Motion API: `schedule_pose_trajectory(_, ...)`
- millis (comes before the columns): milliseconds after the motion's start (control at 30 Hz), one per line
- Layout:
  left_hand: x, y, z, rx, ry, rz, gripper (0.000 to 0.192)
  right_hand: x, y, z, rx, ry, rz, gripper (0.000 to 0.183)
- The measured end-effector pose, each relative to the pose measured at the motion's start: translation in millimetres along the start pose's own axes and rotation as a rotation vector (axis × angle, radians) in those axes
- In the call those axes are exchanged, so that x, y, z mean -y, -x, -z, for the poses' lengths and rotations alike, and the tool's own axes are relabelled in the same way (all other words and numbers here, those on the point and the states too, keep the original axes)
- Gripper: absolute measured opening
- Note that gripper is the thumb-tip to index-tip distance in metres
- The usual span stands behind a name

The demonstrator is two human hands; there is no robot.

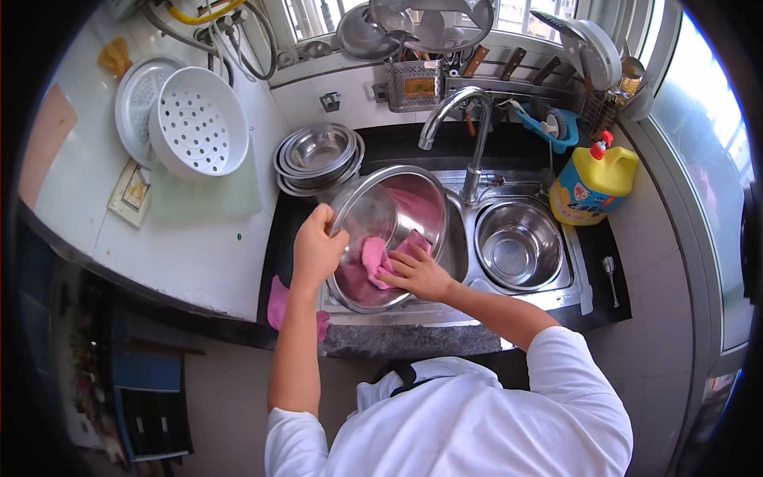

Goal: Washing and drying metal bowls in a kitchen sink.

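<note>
A large stainless steel basin [411, 206] is tilted over the left bowl of the sink, its inside facing me. My left hand [320, 245] grips its rim on the left side. Inside, my right hand [420, 275] presses a pink cloth [375, 259] against the metal, fingers spread over the fabric. Pink tints the basin's inner wall where it reflects the cloth. Part of the left sink bowl [458, 238] shows past the basin; the rest is hidden behind it.
Nested steel bowls [319, 152] stand at the left, behind the basin. A chrome faucet [477, 131] arches over the sink. A round steel pot [518, 244] sits in the right bowl, near a yellow detergent jug [590, 185]. Another pink cloth [278, 303] drapes over the counter edge. Knives [512, 62] hang behind.
</note>
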State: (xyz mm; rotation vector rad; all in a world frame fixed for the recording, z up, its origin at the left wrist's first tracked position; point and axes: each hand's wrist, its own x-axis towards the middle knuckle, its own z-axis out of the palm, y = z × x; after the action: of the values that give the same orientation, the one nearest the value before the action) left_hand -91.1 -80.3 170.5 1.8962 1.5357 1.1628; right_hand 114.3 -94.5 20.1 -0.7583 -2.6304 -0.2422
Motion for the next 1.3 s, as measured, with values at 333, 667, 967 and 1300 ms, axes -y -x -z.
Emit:
schedule_pose_trajectory(333, 12, 55, -56, -0.451, 0.183, 0.096, 0.019, 57, -57, 23, -0.226, -0.469, -0.359, 0.044)
schedule_pose_trajectory(667, 22, 51, -28, -0.374, 0.252, 0.136, 0.016, 5, -34, 1, 0.103, -0.481, -0.308, 0.025)
schedule_pose_trajectory(967, 9, 37, -18, -0.181, 0.405, 0.250, 0.010, -47, -97, 16, -0.645, -0.106, -0.538, 0.025)
schedule_pose_trajectory(1300, 19, 40, -14, -0.220, 0.461, 0.305, 0.008, -25, -39, -2, 0.171, -0.209, -0.396, 0.033)
